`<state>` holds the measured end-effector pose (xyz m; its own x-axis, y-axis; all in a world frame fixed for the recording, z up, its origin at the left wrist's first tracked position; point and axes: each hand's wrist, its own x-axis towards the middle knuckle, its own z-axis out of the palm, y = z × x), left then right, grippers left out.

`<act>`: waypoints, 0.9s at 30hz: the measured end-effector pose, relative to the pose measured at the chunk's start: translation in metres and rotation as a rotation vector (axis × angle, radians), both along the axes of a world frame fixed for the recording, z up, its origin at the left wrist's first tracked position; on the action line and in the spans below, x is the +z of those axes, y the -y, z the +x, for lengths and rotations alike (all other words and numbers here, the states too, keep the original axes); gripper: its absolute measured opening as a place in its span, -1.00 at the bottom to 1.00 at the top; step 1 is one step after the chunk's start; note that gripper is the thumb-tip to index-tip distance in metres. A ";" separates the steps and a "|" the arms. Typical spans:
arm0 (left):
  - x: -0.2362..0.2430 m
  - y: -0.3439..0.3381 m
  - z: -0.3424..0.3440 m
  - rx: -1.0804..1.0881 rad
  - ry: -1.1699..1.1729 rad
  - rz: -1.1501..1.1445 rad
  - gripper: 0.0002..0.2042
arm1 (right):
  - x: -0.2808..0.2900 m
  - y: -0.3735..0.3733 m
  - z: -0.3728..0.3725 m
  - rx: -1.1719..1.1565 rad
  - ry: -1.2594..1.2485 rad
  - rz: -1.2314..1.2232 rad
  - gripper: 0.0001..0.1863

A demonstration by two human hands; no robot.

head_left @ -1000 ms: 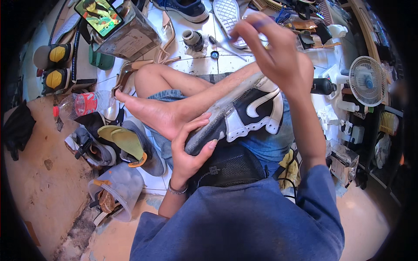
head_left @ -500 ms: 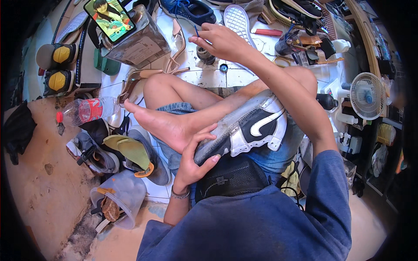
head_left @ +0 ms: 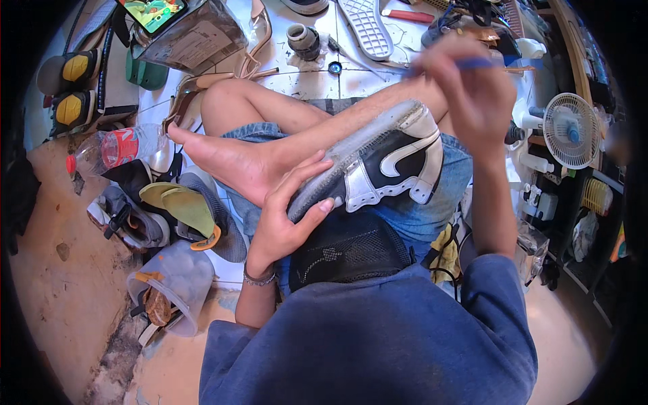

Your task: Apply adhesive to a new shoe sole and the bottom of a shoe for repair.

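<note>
A black-and-white sneaker (head_left: 391, 158) lies on its side across my lap, its grey scuffed underside turned toward my bare leg. My left hand (head_left: 290, 209) is closed around one end of it, thumb on the upper and fingers over the underside. Above the other end, my right hand (head_left: 472, 94) is raised and smeared by motion. A thin blue stick-like tool (head_left: 476, 63) sits in its fingers; the tip is too blurred to make out. On the tiles ahead stand a small dark jar (head_left: 304, 44), uncovered, and a round cap (head_left: 335, 67). A loose white sole (head_left: 368, 30) lies beyond.
To the left are a phone (head_left: 155, 10) on a metal tin (head_left: 192, 40), heeled sandals (head_left: 192, 98), a plastic bottle (head_left: 121, 150), several loose shoes and a clear bucket (head_left: 179, 287). A white fan (head_left: 570, 131) stands at right. A red-handled tool (head_left: 408, 15) lies at the back.
My right hand has swung from above the jar back to the right, near the sneaker, carrying the blue stick. My left hand keeps its hold on the sneaker. The view has shifted slightly.
</note>
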<state>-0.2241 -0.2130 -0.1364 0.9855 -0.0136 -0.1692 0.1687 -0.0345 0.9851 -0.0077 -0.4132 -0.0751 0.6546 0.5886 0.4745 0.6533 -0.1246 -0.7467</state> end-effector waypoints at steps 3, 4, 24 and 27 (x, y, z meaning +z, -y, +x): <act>-0.001 0.004 -0.004 0.043 -0.007 -0.010 -0.54 | -0.004 0.017 -0.045 0.088 -0.063 -0.014 -0.93; -0.001 0.006 -0.004 0.032 -0.007 -0.010 -0.54 | -0.012 0.022 -0.060 0.071 -0.142 -0.017 -0.92; 0.013 0.025 -0.010 0.092 0.021 0.141 -0.54 | -0.016 0.037 -0.075 -0.112 0.214 -0.246 -0.81; 0.018 0.027 -0.010 0.087 0.014 0.170 -0.53 | -0.004 0.023 -0.092 -0.028 0.199 -0.187 -0.80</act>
